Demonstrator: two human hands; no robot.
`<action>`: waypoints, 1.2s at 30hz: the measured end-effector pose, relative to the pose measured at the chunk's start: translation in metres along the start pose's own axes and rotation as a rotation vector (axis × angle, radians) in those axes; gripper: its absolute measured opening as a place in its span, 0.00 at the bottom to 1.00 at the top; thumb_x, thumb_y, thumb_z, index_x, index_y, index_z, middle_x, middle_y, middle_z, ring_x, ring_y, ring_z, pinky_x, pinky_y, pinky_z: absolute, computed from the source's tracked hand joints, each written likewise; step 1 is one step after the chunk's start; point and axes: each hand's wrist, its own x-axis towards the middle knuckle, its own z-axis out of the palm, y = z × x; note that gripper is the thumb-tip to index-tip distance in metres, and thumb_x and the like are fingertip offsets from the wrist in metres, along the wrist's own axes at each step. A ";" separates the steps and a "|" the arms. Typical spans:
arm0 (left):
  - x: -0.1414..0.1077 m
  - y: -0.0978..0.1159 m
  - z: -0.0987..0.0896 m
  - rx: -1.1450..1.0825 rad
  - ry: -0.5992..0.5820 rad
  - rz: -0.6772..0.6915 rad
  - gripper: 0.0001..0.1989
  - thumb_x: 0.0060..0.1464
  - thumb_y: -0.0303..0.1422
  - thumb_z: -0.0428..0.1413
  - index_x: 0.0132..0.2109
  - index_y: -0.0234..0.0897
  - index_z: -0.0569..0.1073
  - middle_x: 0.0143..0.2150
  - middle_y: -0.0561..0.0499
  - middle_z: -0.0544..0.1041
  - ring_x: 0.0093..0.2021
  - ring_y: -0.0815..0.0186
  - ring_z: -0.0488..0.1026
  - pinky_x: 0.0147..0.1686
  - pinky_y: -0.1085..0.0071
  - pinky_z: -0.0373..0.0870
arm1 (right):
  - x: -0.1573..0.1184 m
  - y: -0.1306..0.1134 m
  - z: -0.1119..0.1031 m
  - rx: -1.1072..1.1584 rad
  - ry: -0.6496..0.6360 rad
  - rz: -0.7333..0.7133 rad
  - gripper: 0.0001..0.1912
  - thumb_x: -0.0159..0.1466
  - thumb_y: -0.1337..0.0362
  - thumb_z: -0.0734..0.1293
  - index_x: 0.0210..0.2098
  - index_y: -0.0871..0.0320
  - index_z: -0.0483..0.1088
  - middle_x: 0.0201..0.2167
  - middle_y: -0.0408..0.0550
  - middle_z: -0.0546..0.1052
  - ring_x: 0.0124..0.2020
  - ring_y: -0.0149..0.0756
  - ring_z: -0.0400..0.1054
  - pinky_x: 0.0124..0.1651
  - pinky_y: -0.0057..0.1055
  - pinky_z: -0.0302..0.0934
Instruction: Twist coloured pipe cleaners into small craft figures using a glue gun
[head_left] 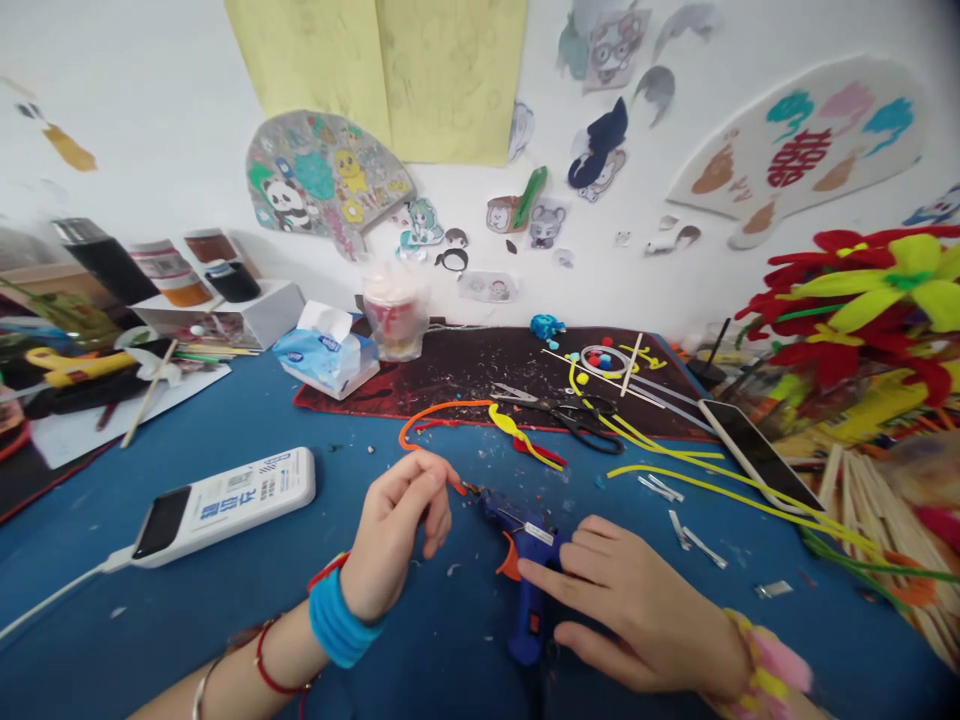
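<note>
Between my two hands, the blue glue gun lies on the blue counter, its nozzle towards the left hand. That hand has its fingertips closed on a small red piece, held right by the nozzle; whether the two touch, I can't make out from here. The right hand is apart from the left, its fingers against the gun's body and the index reaching towards the orange trigger; I can't tell if it truly grips or presses. I'd read the step as bringing piece and nozzle together, and from this pose any move calls for a steady gun and bare fingertips kept off the tip. Just beyond the left hand curves an orange fuzzy stem, with a yellow twisted piece at its end; beyond the right, black scissors lie open on the dark mat. Farther past the right hand, a round dish holds small red and blue balls. Beyond the left hand, a plastic-wrapped cup shows something reddish inside, contents unclear, beside a tissue pack with a tissue poking out. Farther left of that hand, lidded jars stand on a white box.
</note>
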 end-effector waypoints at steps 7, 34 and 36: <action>0.004 0.000 0.000 -0.004 0.034 -0.050 0.11 0.59 0.36 0.50 0.32 0.33 0.67 0.14 0.61 0.56 0.14 0.77 0.53 0.18 0.78 0.53 | -0.005 0.002 0.013 -0.050 -0.098 0.020 0.19 0.66 0.66 0.55 0.55 0.59 0.64 0.28 0.46 0.70 0.29 0.33 0.58 0.39 0.35 0.49; -0.015 -0.003 0.011 0.806 -0.744 0.033 0.08 0.54 0.28 0.51 0.35 0.36 0.76 0.23 0.54 0.72 0.21 0.73 0.64 0.24 0.79 0.62 | -0.010 0.001 0.016 -0.043 0.017 -0.068 0.18 0.64 0.69 0.56 0.51 0.65 0.66 0.23 0.45 0.71 0.24 0.32 0.60 0.32 0.35 0.50; -0.016 -0.004 0.011 0.821 -0.745 0.037 0.08 0.54 0.28 0.51 0.35 0.36 0.75 0.23 0.54 0.71 0.21 0.73 0.63 0.24 0.79 0.61 | -0.009 0.000 0.016 -0.041 0.020 -0.063 0.17 0.64 0.69 0.55 0.49 0.65 0.68 0.22 0.45 0.71 0.23 0.31 0.61 0.32 0.35 0.50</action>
